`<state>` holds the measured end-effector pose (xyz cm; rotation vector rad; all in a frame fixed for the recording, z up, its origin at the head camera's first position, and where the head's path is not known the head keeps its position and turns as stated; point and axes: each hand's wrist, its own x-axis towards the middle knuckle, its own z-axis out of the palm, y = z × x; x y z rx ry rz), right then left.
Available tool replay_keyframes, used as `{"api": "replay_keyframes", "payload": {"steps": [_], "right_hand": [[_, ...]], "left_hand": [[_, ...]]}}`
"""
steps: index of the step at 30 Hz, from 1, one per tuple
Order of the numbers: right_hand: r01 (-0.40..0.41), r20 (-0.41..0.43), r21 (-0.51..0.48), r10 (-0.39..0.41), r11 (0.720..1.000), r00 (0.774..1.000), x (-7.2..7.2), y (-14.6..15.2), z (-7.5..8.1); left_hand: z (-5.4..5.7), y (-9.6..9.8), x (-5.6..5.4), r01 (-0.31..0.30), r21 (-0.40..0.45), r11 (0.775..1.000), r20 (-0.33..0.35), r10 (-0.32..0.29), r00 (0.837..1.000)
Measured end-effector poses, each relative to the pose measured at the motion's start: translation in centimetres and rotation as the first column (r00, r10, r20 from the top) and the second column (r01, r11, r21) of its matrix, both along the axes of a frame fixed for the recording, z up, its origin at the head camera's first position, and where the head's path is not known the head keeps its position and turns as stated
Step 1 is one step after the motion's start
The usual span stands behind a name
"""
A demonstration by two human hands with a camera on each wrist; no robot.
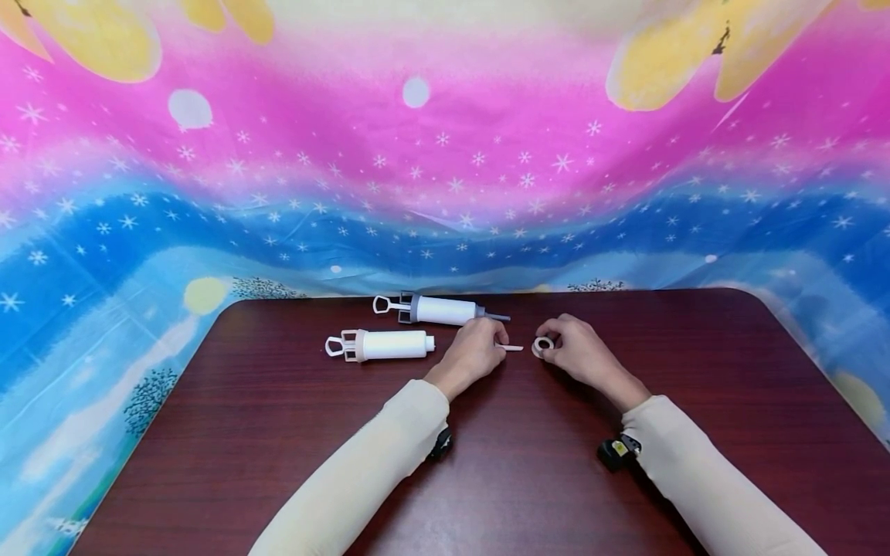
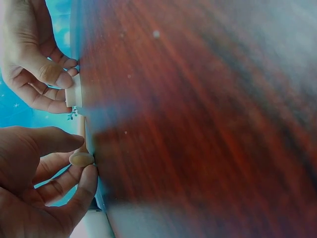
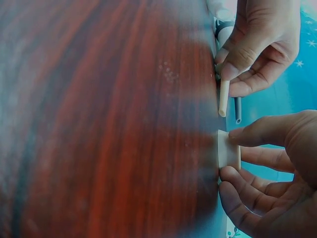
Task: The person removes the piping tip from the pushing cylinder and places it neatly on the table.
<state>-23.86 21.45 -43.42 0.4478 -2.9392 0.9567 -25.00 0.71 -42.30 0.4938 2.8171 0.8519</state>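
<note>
A slim cream nozzle [image 1: 513,348] is held by my left hand [image 1: 473,351], its thin end pointing right over the table. In the left wrist view, thumb and fingers pinch the nozzle around its wider round base [image 2: 81,159]. Just to the right, my right hand [image 1: 584,354] holds a short cream ring [image 3: 228,150] by its sides between thumb and fingers. The nozzle's hollow tip faces the ring with a small gap between them. Left of my hands lies a white syringe-like tube [image 1: 395,345] with a cream collar and loop handle, its front end bare.
Behind it lies a similar white tube [image 1: 445,310] with grey fittings and a grey nozzle [image 1: 497,316], partly behind my left hand. Both lie on the dark red wooden table [image 1: 278,455]. A patterned pink and blue cloth [image 1: 445,139] hangs along the table's back and sides.
</note>
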Motion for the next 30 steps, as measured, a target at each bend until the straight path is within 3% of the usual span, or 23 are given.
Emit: {"api": "replay_keyframes", "payload": {"steps": [10,24,30], "right_hand": [[0.015,-0.004,0.003,-0.015,1.0,1.0,0.04,0.04,0.08],[0.038,0.016,0.008,-0.038,0.999,0.999,0.14,-0.02,0.42],[0.048,0.001,0.017,-0.049,0.999,0.999,0.34,-0.24,0.7]], "left_hand": [[-0.1,0.01,0.03,0.017,-0.022,1.0,-0.045,-0.018,0.999],[0.25,-0.37,0.2,0.022,-0.024,0.999,-0.032,-0.023,0.999],[0.79,-0.78,0.75,0.021,-0.021,1.0,-0.049,-0.022,0.999]]}}
